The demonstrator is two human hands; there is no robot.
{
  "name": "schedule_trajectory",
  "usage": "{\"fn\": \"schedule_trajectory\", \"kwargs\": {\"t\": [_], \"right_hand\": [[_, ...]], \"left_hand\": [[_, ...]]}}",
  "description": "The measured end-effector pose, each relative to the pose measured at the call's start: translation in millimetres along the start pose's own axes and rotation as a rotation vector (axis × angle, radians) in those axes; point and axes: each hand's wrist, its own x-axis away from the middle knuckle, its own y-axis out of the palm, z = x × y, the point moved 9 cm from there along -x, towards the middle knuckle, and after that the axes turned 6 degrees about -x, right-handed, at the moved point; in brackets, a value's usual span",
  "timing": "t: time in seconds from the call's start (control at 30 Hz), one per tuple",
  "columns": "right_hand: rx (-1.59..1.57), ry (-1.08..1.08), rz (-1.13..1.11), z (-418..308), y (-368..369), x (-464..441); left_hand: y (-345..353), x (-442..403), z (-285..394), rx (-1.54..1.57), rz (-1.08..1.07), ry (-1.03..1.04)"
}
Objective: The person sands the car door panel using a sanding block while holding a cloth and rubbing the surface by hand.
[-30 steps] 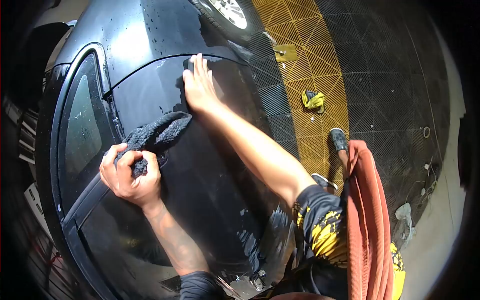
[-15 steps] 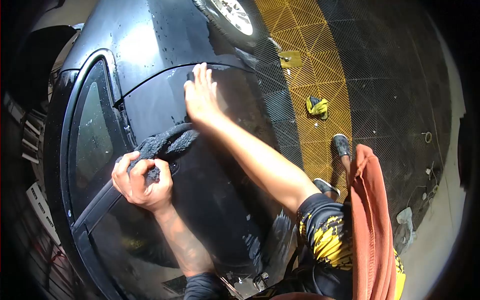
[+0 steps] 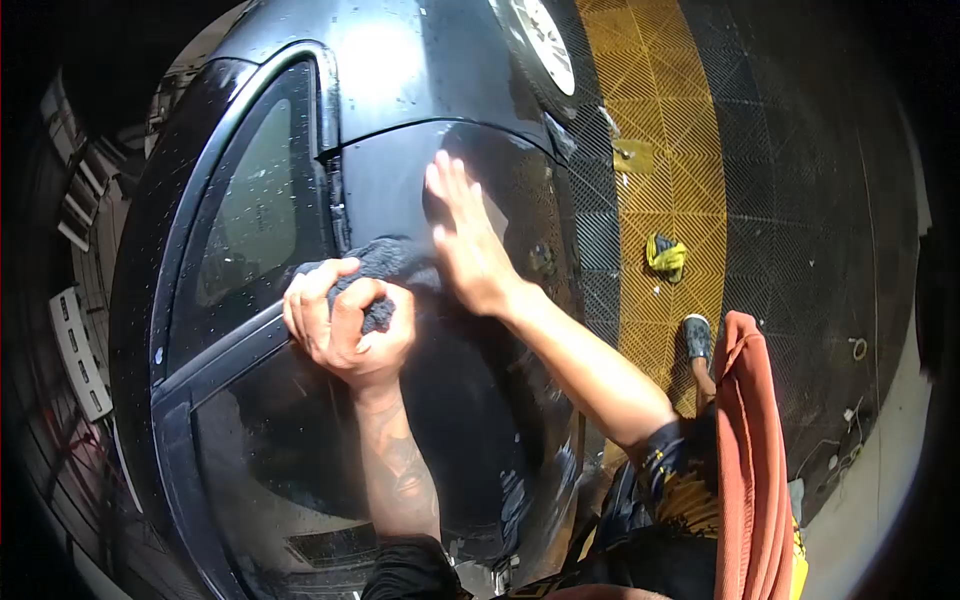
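Left fingers (image 3: 314, 308) partly hide cloth (image 3: 383, 258); wheel (image 3: 549, 45) cropped.

To the right of the grip (image 3: 358, 345), a band of yellow ribbed floor tiles (image 3: 655, 110) cuts between black tiles (image 3: 800, 150), with bare pale floor (image 3: 885, 470) at the outer edge. Left of the grip, a pale slotted panel (image 3: 84, 352) stands out against dark, blurred surroundings. Light falls brightly on the yellow band nearest the grip and fades toward the far right.
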Motion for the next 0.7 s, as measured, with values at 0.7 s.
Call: {"fn": "schedule_trajectory", "kwargs": {"t": [0.7], "right_hand": [[0.093, -0.435, -0.613, -44.6, 11.8, -71.7]], "left_hand": [[-2.3, 2.2, -11.0, 0.063, 0.062, -0.034]]}}
